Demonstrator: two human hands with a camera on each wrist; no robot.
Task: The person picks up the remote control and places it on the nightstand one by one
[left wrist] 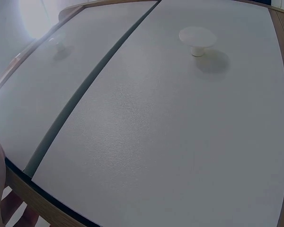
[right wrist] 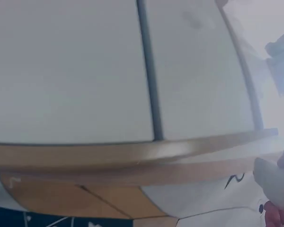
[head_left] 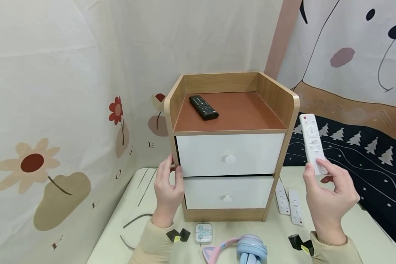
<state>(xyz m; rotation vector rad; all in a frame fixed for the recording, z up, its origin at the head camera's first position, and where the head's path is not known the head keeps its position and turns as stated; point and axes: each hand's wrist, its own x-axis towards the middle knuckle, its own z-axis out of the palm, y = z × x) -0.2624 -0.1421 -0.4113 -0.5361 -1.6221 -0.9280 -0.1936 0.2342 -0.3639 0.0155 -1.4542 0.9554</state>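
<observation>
A small wood-framed cabinet (head_left: 224, 214) with two white drawers stands in the middle of the head view. My left hand (head_left: 168, 187) rests at its left side edge, thumb at the front and fingers along the outer side. In the left wrist view, fingertips (left wrist: 26, 217) show beyond the wooden side panel. My right hand (head_left: 331, 194) pinches the lower end of a white remote control (head_left: 311, 141) between thumb and fingers, to the right of the cabinet. The remote is held upright, buttons facing me. A black remote control (head_left: 203, 107) lies on the cabinet's brown top shelf.
Before the cabinet lie a case with earbuds (head_left: 203, 233) and blue-and-pink cat-ear headphones (head_left: 252, 247). Two white strips (head_left: 296, 207) lie at its right foot. A dark cable (head_left: 136, 219) is near my left wrist. Printed cloth (head_left: 69, 110) hangs behind and at the sides.
</observation>
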